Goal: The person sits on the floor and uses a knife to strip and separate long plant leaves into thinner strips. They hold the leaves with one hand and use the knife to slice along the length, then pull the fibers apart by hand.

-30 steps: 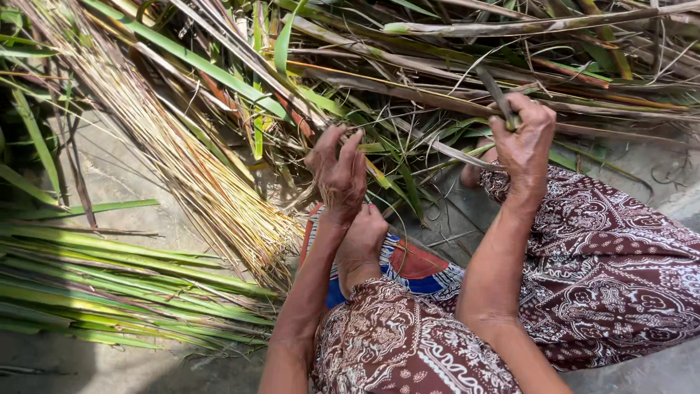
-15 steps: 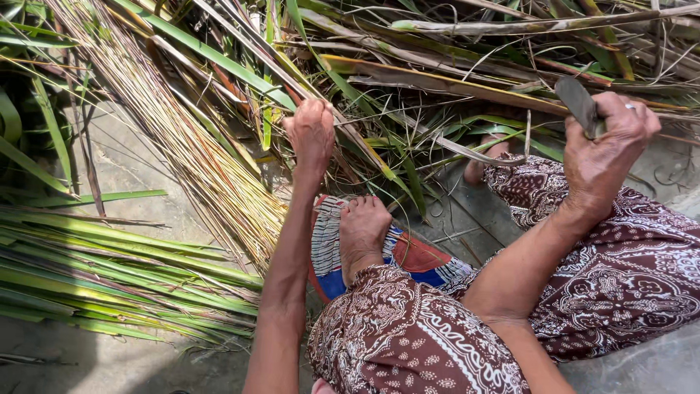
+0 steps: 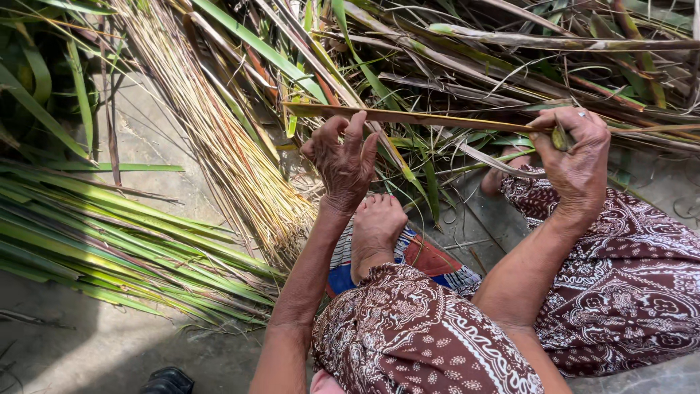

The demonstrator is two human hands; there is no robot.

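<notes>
Here, a person sits on the ground with both hands up on one long palm leaf strip (image 3: pixel 437 119). The strip is brownish green and lies almost flat across the middle, running from hand to hand.

The left hand (image 3: pixel 343 162) holds the strip near its left end. Its fingers (image 3: pixel 355 130) are bent up around the strip, loosely spread, and the strip's tip sticks out past them. The right hand (image 3: pixel 576 157) is closed tight on the other part of the strip. A small dark tool (maybe a knife, it is too hidden to tell) peeks out of the fist (image 3: pixel 560 138). Past that hand the strip gets lost among other leaves.

A bare foot (image 3: pixel 375 226) rests just under the left hand, on a striped cloth (image 3: pixel 419 259). Brown patterned cloth (image 3: pixel 620 277) covers the legs; the other foot is mostly hidden behind the right hand.

To the left lies a bundle of thin dry yellow sticks (image 3: pixel 226 146), and beside it flat green leaves (image 3: pixel 109 233). The tangled leaf pile (image 3: pixel 474 51) on top is cut off by the edge. A dark thing (image 3: pixel 168 381) at the bottom is cut off too.
</notes>
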